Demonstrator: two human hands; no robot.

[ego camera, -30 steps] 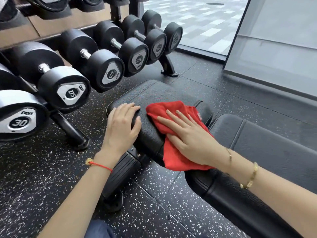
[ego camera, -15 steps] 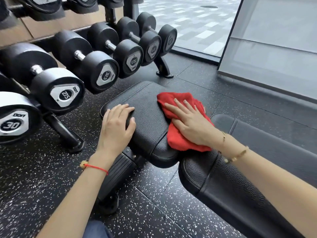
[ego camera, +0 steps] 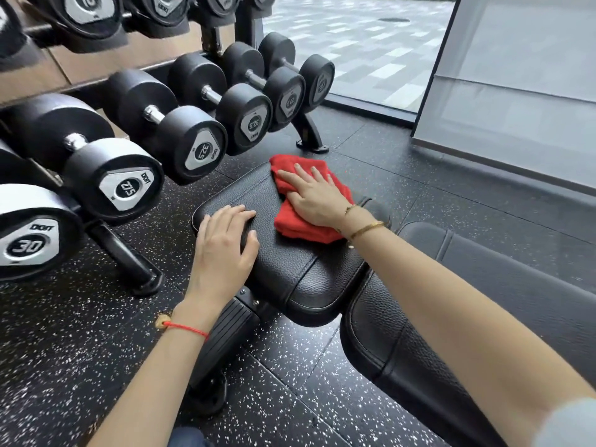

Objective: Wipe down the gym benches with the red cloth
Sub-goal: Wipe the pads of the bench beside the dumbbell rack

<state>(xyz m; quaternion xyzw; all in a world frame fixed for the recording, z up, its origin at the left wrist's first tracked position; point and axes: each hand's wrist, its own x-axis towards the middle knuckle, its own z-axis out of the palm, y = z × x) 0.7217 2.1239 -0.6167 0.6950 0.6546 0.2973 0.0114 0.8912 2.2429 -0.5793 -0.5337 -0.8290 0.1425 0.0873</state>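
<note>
Right hand point(ego camera: 317, 196), fingers flat, presses the crumpled red cloth point(ego camera: 303, 225) onto the black padded leather bench seat point(ego camera: 290, 269) to wipe it, while the left hand point(ego camera: 222, 250), fingers loosely extended, steadies the seat's edge.

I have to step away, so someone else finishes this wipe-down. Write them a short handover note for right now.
Left hand: flat, fingers straight, resting on the near left corner of the seat pad, holding nothing.
Right hand: flat, pressing the red cloth onto the seat pad's far right part.
Done: cannot tell which parts are already wiped.
Left: finish the seat pad, then the backrest pad on the right, which the cloth does not touch.
</note>
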